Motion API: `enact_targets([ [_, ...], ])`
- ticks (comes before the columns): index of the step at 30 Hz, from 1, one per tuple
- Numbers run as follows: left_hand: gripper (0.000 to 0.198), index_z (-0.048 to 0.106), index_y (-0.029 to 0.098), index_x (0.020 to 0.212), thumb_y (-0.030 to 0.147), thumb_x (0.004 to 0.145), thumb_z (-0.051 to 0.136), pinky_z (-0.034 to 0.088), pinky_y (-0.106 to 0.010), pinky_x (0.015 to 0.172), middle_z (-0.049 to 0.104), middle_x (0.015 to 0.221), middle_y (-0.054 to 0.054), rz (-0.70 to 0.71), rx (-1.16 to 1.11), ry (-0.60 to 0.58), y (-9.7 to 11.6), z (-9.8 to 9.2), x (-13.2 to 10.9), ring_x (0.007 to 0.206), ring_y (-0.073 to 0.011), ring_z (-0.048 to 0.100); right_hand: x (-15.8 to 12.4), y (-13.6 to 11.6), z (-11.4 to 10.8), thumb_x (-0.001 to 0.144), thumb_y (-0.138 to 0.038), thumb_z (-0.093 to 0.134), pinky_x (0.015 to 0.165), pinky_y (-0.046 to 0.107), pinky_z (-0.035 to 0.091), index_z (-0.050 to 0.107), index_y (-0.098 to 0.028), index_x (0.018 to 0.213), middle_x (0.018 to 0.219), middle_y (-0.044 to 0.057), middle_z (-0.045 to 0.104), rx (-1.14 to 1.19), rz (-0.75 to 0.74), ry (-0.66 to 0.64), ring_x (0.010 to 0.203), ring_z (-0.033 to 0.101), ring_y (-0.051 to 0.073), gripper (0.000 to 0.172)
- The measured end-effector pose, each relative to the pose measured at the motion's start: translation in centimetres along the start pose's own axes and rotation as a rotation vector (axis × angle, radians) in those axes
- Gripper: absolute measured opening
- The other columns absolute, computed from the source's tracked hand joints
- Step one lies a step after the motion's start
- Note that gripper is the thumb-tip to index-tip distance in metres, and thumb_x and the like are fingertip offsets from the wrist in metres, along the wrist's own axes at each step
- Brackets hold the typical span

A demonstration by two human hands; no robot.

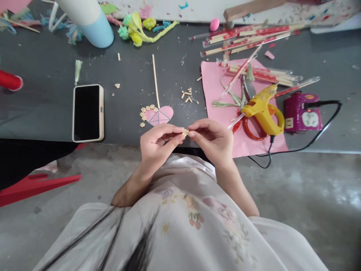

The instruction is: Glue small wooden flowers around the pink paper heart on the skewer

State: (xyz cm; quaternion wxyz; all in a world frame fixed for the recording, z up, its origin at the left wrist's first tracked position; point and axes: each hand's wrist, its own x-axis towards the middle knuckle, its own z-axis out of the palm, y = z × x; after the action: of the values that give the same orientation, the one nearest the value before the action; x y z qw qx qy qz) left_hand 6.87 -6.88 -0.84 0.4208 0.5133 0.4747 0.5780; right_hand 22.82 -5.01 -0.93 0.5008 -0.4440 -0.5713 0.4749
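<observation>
Between the fingertips of my left hand (159,141) and my right hand (213,139) is a small flower-shaped cluster of wooden stick pieces (185,132). Both hands are closed in a pinch on it, just over the table's front edge. Beyond my left hand lies a pink paper heart (166,113) with dark lines drawn on it. Similar wooden flowers (144,112) line its upper left edge, and a thin wooden stick (155,81) extends from its top. Short cut stick pieces (188,96) lie scattered to the right of the heart.
A yellow glue gun (263,107) rests on pink paper (214,90) at the right, its cord running to a purple power box (303,113). Wrapped chopsticks (248,37) lie behind. At left are a phone (88,113), a blue-and-white cylinder (96,26) and a red spool (9,81).
</observation>
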Motion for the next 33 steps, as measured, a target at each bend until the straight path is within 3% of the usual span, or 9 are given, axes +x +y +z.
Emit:
enact_targets([
  [4, 0.013, 0.076, 0.022, 0.086, 0.027, 0.076, 0.083, 0.061, -0.020, 0.062, 0.076, 0.082, 0.000, -0.057, -0.035, 0.016, -0.2, 0.2, 0.0, 0.064, -0.0091, 0.071, 0.1, -0.3, 0.0, 0.088, -0.030, 0.071, 0.069, 0.026, 0.060, 0.073, -0.021, 0.086, 0.084, 0.001, 0.075, 0.004, 0.042, -0.052, 0.074, 0.069, 0.012, 0.009],
  [11, 0.014, 0.074, 0.021, 0.084, 0.022, 0.074, 0.084, 0.062, -0.017, 0.065, 0.076, 0.080, 0.001, -0.057, -0.056, 0.026, -0.4, 0.3, 0.0, 0.067, -0.0086, 0.072, 0.1, -0.5, -0.1, 0.089, -0.026, 0.070, 0.072, 0.027, 0.059, 0.073, -0.021, 0.093, 0.088, 0.002, 0.074, -0.030, -0.010, -0.090, 0.081, 0.069, 0.013, 0.007],
  [18, 0.017, 0.075, 0.021, 0.085, 0.028, 0.074, 0.085, 0.063, -0.020, 0.066, 0.077, 0.082, -0.001, -0.118, -0.075, 0.013, -0.5, 0.3, 0.1, 0.069, -0.0110, 0.074, 0.2, -1.3, -0.7, 0.089, -0.017, 0.066, 0.072, 0.029, 0.057, 0.075, -0.025, 0.097, 0.092, 0.003, 0.072, -0.348, -0.243, -0.080, 0.082, 0.067, 0.015, 0.015],
  [23, 0.011, 0.077, 0.022, 0.087, 0.023, 0.077, 0.082, 0.062, -0.020, 0.067, 0.076, 0.083, 0.000, -0.044, -0.104, -0.002, -0.4, 0.3, 0.0, 0.069, -0.0098, 0.072, 0.1, -1.6, -0.8, 0.088, -0.015, 0.067, 0.067, 0.029, 0.057, 0.074, -0.024, 0.097, 0.089, 0.002, 0.074, -0.405, -0.353, -0.044, 0.077, 0.068, 0.015, 0.015],
  [33, 0.011, 0.076, 0.023, 0.091, 0.016, 0.081, 0.076, 0.057, -0.017, 0.063, 0.076, 0.083, 0.000, 0.169, 0.120, -0.026, -0.8, -0.2, 0.0, 0.068, -0.0083, 0.070, 0.0, -1.7, -0.8, 0.089, -0.014, 0.065, 0.069, 0.027, 0.055, 0.070, -0.020, 0.090, 0.087, 0.003, 0.072, -0.418, -0.335, -0.098, 0.080, 0.067, 0.014, 0.008],
])
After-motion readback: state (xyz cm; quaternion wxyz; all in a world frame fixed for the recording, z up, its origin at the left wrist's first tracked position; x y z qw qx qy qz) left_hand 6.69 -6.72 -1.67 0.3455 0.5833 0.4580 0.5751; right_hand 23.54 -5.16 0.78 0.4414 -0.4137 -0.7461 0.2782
